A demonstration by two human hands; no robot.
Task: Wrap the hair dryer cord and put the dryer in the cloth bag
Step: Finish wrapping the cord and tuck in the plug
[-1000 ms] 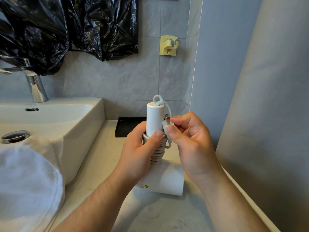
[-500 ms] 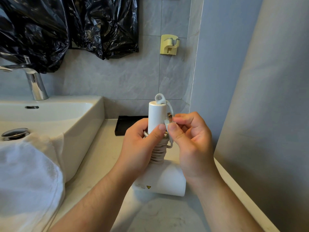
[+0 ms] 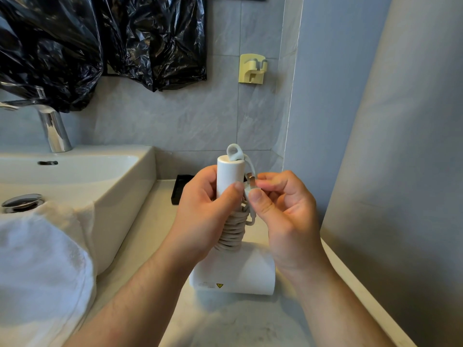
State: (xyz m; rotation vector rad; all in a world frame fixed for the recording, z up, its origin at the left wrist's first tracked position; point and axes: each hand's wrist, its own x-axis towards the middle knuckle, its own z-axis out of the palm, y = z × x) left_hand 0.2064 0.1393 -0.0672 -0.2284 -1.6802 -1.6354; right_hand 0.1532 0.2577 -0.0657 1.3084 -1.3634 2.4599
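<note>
Pale stone-look bathroom countertop [image 3: 155,241] runs from the white ceramic sink [image 3: 120,196] at left to the grey wall at right. Near its centre, the white plastic hair dryer [image 3: 230,176] stands with its barrel down on the surface and its handle upright. My left hand [image 3: 200,216] grips the handle, fingers curled round the far side, thumb pressed across the near side just above the coils. The white rubber cord [image 3: 231,231] is wound in tight turns round the lower handle. My right hand [image 3: 283,214] pinches the white plug [image 3: 250,182] between thumb and forefinger, just right of the handle.

Status: wrapping is nearly complete; only a short loose tail and the plug remain to be secured. Bagging is not started. White soft cloth [image 3: 37,266] lies at near left over the sink edge; it is probably the bag, but I cannot tell
</note>
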